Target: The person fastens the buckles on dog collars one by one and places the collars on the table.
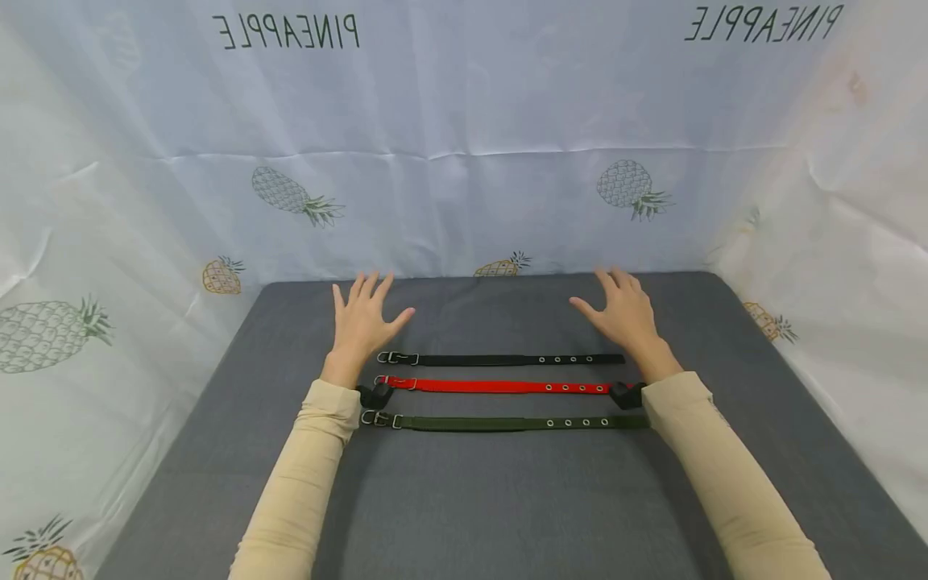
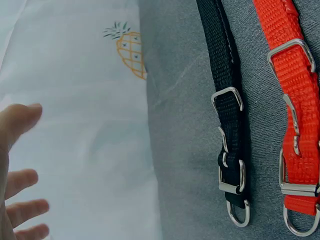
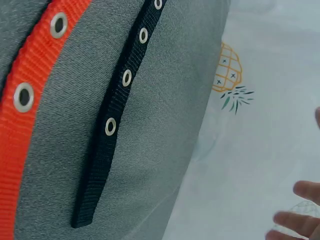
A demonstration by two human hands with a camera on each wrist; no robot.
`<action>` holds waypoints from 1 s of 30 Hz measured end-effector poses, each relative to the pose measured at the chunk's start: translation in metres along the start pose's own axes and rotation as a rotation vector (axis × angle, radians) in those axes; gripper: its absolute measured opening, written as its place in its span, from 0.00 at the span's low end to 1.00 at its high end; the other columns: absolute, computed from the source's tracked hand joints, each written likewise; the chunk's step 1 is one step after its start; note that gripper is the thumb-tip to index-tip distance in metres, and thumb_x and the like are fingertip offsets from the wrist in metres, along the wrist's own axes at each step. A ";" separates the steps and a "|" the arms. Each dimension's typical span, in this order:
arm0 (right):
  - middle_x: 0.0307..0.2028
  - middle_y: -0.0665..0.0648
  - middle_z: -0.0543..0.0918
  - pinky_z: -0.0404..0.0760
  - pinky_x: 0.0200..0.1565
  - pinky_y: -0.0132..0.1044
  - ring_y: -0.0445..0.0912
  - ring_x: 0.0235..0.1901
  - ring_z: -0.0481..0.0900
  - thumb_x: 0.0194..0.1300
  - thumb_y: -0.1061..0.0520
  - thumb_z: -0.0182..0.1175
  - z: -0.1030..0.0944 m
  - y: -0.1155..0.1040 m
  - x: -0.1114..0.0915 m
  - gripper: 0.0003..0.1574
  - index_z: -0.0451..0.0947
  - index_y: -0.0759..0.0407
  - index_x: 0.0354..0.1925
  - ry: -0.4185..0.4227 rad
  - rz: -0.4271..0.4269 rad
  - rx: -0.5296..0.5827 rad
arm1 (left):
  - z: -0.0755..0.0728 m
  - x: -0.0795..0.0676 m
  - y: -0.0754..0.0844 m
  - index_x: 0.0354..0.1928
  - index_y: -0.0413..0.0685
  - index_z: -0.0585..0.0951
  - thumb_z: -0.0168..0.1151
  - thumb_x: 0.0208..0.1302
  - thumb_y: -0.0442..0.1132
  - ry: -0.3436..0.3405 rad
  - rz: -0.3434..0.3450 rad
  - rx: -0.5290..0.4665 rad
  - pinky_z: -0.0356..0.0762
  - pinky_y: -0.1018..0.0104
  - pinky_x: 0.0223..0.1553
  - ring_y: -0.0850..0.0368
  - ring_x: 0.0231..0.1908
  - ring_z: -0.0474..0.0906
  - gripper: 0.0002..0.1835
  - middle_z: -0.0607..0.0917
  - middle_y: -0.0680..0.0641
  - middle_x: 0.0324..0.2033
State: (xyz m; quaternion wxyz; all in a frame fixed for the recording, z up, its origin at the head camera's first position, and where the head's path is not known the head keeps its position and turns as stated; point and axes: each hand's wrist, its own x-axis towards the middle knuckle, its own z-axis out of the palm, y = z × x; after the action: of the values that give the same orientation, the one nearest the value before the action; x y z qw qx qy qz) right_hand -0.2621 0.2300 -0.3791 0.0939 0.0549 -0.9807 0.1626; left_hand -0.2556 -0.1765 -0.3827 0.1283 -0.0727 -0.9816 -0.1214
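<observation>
Three buckled collars lie stretched out in parallel rows, buckles to the left and metal eyelets to the right. The black collar [image 1: 478,361] is farthest back, the red collar [image 1: 471,387] is in the middle, and the green collar [image 1: 464,424] is nearest. My left hand [image 1: 362,322] is held with fingers spread beyond the buckle end of the black collar, holding nothing. Past the eyelet end, my right hand [image 1: 625,312] is likewise spread and holds nothing. In the left wrist view the black buckle [image 2: 232,177] and red buckle [image 2: 300,187] show silver metal frames and D-rings.
The collars lie on a grey cloth-covered table [image 1: 493,499]. A white curtain [image 1: 464,209] printed with pineapples hangs along the back edge and both sides. Black wrist-camera mounts [image 1: 375,395] sit at both cuffs, overlapping the red collar's ends in the head view.
</observation>
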 end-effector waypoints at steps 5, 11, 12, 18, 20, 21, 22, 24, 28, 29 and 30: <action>0.68 0.74 0.62 0.64 0.63 0.67 0.69 0.67 0.57 0.67 0.41 0.58 -0.001 0.007 -0.007 0.45 0.57 0.65 0.71 -0.050 -0.030 0.081 | 0.000 -0.006 -0.003 0.69 0.48 0.68 0.60 0.64 0.57 0.040 0.060 -0.043 0.54 0.35 0.71 0.41 0.69 0.65 0.35 0.72 0.39 0.66; 0.66 0.76 0.64 0.62 0.65 0.67 0.70 0.66 0.59 0.67 0.47 0.59 -0.001 0.019 -0.017 0.41 0.61 0.68 0.69 -0.114 -0.077 0.124 | 0.000 -0.015 -0.007 0.63 0.43 0.74 0.65 0.62 0.50 0.035 0.087 -0.112 0.70 0.41 0.63 0.38 0.62 0.72 0.30 0.77 0.36 0.61; 0.66 0.76 0.64 0.62 0.65 0.68 0.70 0.66 0.59 0.67 0.47 0.60 -0.001 0.020 -0.018 0.41 0.61 0.69 0.68 -0.121 -0.084 0.128 | 0.001 -0.017 -0.008 0.63 0.42 0.74 0.65 0.62 0.49 0.020 0.084 -0.127 0.71 0.41 0.62 0.37 0.62 0.72 0.30 0.77 0.36 0.61; 0.60 0.76 0.71 0.69 0.59 0.66 0.70 0.60 0.68 0.65 0.52 0.63 0.004 0.031 -0.028 0.36 0.68 0.72 0.63 -0.133 -0.130 0.160 | 0.003 -0.025 -0.016 0.64 0.43 0.73 0.63 0.64 0.46 -0.121 0.068 -0.224 0.70 0.41 0.63 0.37 0.64 0.70 0.29 0.75 0.36 0.63; 0.57 0.76 0.74 0.73 0.55 0.64 0.68 0.56 0.72 0.63 0.54 0.64 0.008 0.035 -0.031 0.33 0.70 0.72 0.60 -0.134 -0.147 0.168 | 0.006 -0.027 -0.020 0.64 0.42 0.74 0.63 0.64 0.44 -0.156 0.073 -0.268 0.70 0.41 0.62 0.37 0.63 0.71 0.27 0.76 0.36 0.62; 0.55 0.75 0.75 0.75 0.54 0.62 0.67 0.54 0.74 0.63 0.55 0.64 0.010 0.037 -0.032 0.32 0.71 0.73 0.59 -0.140 -0.148 0.176 | 0.008 -0.027 -0.023 0.63 0.41 0.74 0.63 0.65 0.43 -0.170 0.079 -0.287 0.70 0.41 0.62 0.37 0.62 0.72 0.27 0.77 0.35 0.61; 0.54 0.75 0.77 0.76 0.53 0.61 0.66 0.52 0.75 0.63 0.55 0.65 0.012 0.039 -0.033 0.31 0.72 0.73 0.59 -0.149 -0.151 0.183 | 0.010 -0.028 -0.024 0.62 0.40 0.75 0.64 0.64 0.42 -0.179 0.084 -0.311 0.71 0.41 0.62 0.37 0.60 0.73 0.26 0.78 0.35 0.60; 0.52 0.74 0.78 0.78 0.50 0.59 0.65 0.49 0.77 0.62 0.56 0.65 0.015 0.044 -0.035 0.30 0.74 0.73 0.57 -0.171 -0.153 0.201 | 0.014 -0.030 -0.028 0.61 0.37 0.76 0.64 0.64 0.40 -0.192 0.097 -0.349 0.72 0.41 0.60 0.38 0.58 0.75 0.24 0.79 0.35 0.57; 0.50 0.74 0.80 0.81 0.47 0.56 0.65 0.46 0.80 0.61 0.56 0.66 0.022 0.051 -0.037 0.28 0.76 0.72 0.55 -0.234 -0.127 0.253 | 0.020 -0.033 -0.035 0.58 0.35 0.77 0.64 0.63 0.37 -0.226 0.106 -0.402 0.73 0.41 0.59 0.36 0.56 0.76 0.23 0.81 0.33 0.54; 0.51 0.74 0.80 0.81 0.47 0.56 0.65 0.46 0.80 0.61 0.56 0.66 0.023 0.052 -0.037 0.28 0.76 0.71 0.55 -0.249 -0.116 0.268 | 0.022 -0.033 -0.036 0.58 0.34 0.77 0.64 0.63 0.37 -0.237 0.108 -0.410 0.73 0.41 0.59 0.36 0.56 0.75 0.23 0.81 0.33 0.53; 0.51 0.74 0.80 0.81 0.47 0.56 0.65 0.46 0.81 0.61 0.56 0.67 0.024 0.053 -0.037 0.28 0.76 0.71 0.54 -0.261 -0.107 0.280 | 0.023 -0.034 -0.038 0.57 0.34 0.77 0.65 0.62 0.37 -0.248 0.106 -0.418 0.73 0.41 0.59 0.36 0.56 0.75 0.23 0.81 0.33 0.53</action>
State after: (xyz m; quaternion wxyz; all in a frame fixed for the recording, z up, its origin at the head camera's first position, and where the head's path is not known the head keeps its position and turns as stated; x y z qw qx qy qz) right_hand -0.2375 0.2749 -0.4256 -0.0338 0.1402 -0.9481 0.2835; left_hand -0.2353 -0.2104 -0.4215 -0.0047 -0.1636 -0.9381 -0.3051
